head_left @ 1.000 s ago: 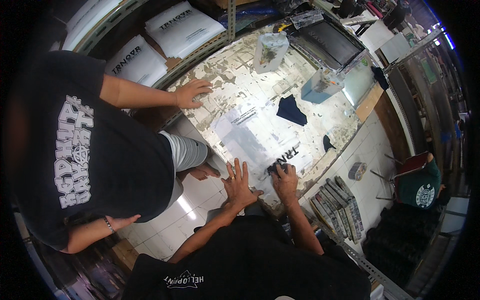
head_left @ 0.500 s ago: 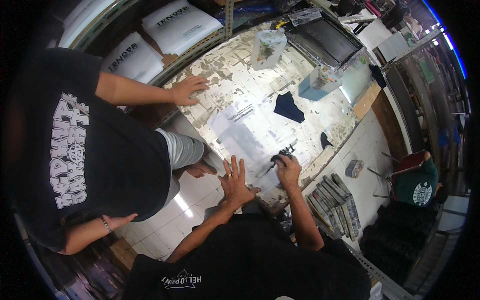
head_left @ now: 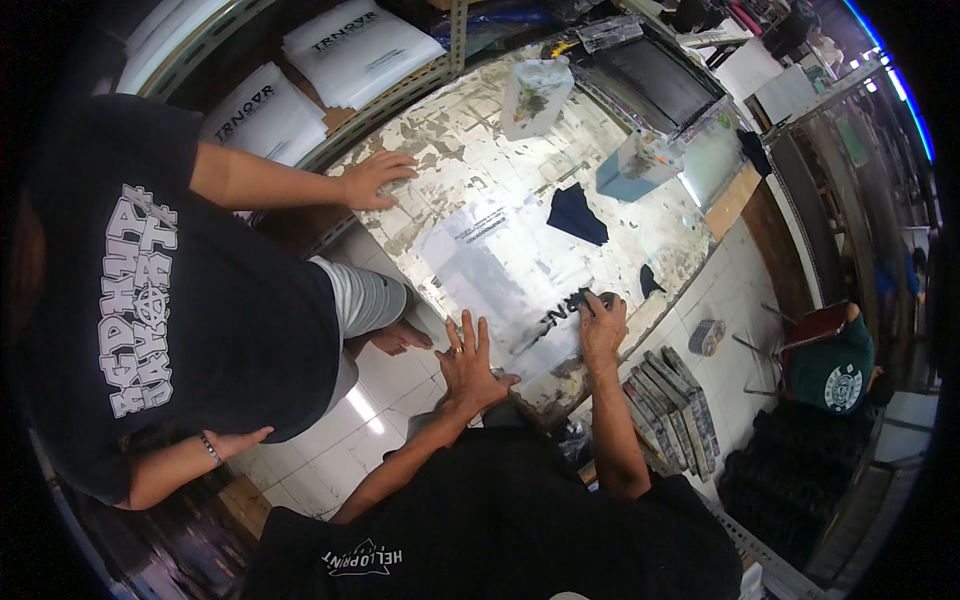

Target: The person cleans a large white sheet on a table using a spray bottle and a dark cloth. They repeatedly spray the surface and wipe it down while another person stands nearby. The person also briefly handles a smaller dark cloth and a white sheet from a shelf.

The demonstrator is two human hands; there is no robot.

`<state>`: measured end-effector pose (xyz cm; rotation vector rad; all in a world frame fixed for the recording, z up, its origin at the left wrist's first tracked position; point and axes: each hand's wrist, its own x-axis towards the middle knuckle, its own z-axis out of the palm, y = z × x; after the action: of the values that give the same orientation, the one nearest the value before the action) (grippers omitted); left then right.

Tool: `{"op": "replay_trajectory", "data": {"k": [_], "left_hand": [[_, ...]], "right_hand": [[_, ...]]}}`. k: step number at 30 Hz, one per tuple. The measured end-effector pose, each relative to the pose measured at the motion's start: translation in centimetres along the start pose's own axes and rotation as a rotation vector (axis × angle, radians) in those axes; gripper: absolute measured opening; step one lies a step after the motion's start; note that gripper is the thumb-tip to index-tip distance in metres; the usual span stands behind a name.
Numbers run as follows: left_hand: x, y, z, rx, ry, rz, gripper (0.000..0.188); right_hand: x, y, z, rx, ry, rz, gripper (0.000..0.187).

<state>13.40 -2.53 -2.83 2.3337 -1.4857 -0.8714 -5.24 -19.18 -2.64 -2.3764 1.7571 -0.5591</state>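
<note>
A translucent white plastic bag [head_left: 535,262] lies flat on the worn, paint-flaked table, with small dark print near its far left part. Near its close right part are bold black letters [head_left: 560,316], and a grey smear trails from them toward me. My left hand [head_left: 469,364] rests on the bag's near left edge, fingers spread, a ring on one finger. My right hand [head_left: 604,328] is closed at the right end of the letters, on a small dark wad that looks like cloth, mostly hidden by the fingers.
A navy cloth scrap [head_left: 578,214] and a smaller dark scrap [head_left: 651,281] lie on the table. Beyond stand a cloudy container [head_left: 537,98] and one with blue liquid [head_left: 638,168]. At left, another person's hand [head_left: 380,180] rests on the table edge. Printed bags [head_left: 365,55] fill a shelf.
My right hand has moved right and slightly away from me along the letters, uncovering more of them. My left hand has stayed in place.
</note>
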Motion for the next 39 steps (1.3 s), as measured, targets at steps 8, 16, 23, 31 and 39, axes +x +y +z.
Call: {"op": "replay_trajectory", "data": {"k": [8,16,23,31,39], "left_hand": [[0.1,0.1,-0.2,-0.017,-0.002,-0.008,0.129],[0.1,0.0,0.1,-0.030,0.002,-0.002,0.130],[0.1,-0.2,0.3,-0.027,0.013,-0.002,0.135],[0.0,0.5,-0.6,-0.017,-0.018,-0.024,0.127],[0.2,0.4,-0.1,-0.016,0.031,-0.008,0.129]], "right_hand": [[0.8,1.4,0.9,0.139,-0.082,-0.030,0.035],[-1.5,-1.4,1.4,0.142,-0.082,-0.022,0.042],[-1.6,-1.0,1.8,0.124,-0.033,-0.148,0.031],[1.8,2.0,2.5,0.115,0.053,-0.084,0.022],[1.4,0.6,3.3,0.141,0.054,-0.147,0.021]]}}
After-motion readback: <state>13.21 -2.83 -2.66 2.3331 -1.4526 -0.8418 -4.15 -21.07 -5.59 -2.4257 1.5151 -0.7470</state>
